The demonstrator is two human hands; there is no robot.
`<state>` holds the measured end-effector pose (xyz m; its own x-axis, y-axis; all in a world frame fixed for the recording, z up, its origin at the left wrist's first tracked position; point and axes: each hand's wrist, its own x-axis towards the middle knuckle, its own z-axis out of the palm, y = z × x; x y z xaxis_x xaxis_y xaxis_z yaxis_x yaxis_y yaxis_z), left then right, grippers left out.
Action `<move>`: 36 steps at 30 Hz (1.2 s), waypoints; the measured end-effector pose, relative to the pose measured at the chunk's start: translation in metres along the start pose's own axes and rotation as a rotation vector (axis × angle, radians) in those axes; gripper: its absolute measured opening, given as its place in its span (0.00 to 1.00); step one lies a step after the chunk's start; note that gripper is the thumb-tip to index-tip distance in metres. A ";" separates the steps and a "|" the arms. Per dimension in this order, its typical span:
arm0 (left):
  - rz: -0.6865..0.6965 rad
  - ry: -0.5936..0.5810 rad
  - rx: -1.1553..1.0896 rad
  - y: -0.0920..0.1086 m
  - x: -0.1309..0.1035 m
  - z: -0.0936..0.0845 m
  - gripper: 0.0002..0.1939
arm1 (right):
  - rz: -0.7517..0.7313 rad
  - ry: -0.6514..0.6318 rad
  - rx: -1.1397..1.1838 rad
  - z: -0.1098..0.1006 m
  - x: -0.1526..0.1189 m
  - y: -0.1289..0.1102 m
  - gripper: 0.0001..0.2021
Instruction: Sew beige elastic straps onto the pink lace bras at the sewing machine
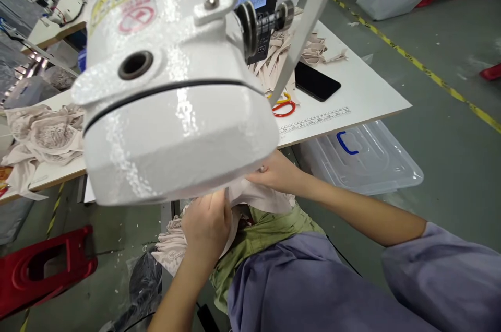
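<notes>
A white sewing machine head (176,128) fills the upper middle of the view and hides whatever lies beneath it. Just below its front edge, my left hand (209,220) is closed on a pale beige piece of fabric (270,199). My right hand (276,173) pinches the same fabric on the right, partly covered by the machine. The fabric hangs between both hands, over my lap. More beige lace pieces (172,246) lie in a bunch to the left of my left hand.
On the white table (364,86) lie a phone (317,81), scissors with red and yellow handles (285,108), a printed ruler scale (317,119) and beige strips (274,58). Lace garments (50,133) lie at left. A lidded plastic box (364,159) and a red stool (47,269) stand on the floor.
</notes>
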<state>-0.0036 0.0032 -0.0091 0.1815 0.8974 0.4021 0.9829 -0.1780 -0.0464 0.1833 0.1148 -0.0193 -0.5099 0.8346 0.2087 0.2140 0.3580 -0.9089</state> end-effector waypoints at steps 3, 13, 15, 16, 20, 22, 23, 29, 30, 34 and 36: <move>-0.098 -0.013 -0.095 -0.002 -0.006 -0.001 0.13 | -0.033 0.015 -0.001 0.006 -0.003 0.002 0.17; -0.548 -0.333 -0.819 -0.013 -0.008 -0.024 0.18 | 0.074 -0.131 -0.147 0.001 -0.040 0.009 0.13; -0.488 -0.484 -0.924 -0.016 -0.010 -0.027 0.18 | 0.075 -0.225 -0.069 0.004 -0.057 -0.004 0.16; -0.446 -0.558 -0.999 -0.017 -0.012 -0.028 0.17 | 0.078 -0.275 -0.005 0.008 -0.066 -0.012 0.17; -0.454 -0.640 -1.309 -0.023 -0.027 -0.036 0.18 | 0.098 -0.395 0.286 0.034 -0.093 -0.037 0.21; -0.537 -0.585 -1.299 -0.031 -0.036 -0.043 0.19 | 0.148 -0.407 0.422 0.054 -0.093 -0.039 0.20; -0.556 -0.573 -1.259 -0.035 -0.039 -0.046 0.19 | 0.192 -0.422 0.512 0.065 -0.090 -0.036 0.22; -0.486 -0.671 -0.942 -0.050 -0.054 -0.042 0.17 | 0.691 -0.231 1.094 0.125 -0.068 -0.003 0.23; -0.508 -0.616 -0.840 -0.048 -0.057 -0.036 0.15 | 0.711 -0.151 1.085 0.131 -0.069 0.003 0.21; -0.758 -0.261 -0.696 -0.029 -0.074 0.000 0.09 | 0.501 0.090 0.793 0.142 -0.083 0.028 0.18; -0.854 -0.286 -0.979 -0.016 -0.080 0.020 0.12 | 0.331 0.113 0.552 0.143 -0.092 0.038 0.15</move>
<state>-0.0333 -0.0582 -0.0586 -0.3595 0.9030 -0.2351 0.3853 0.3731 0.8440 0.1189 -0.0081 -0.1251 -0.3935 0.9133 -0.1049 -0.1298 -0.1681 -0.9772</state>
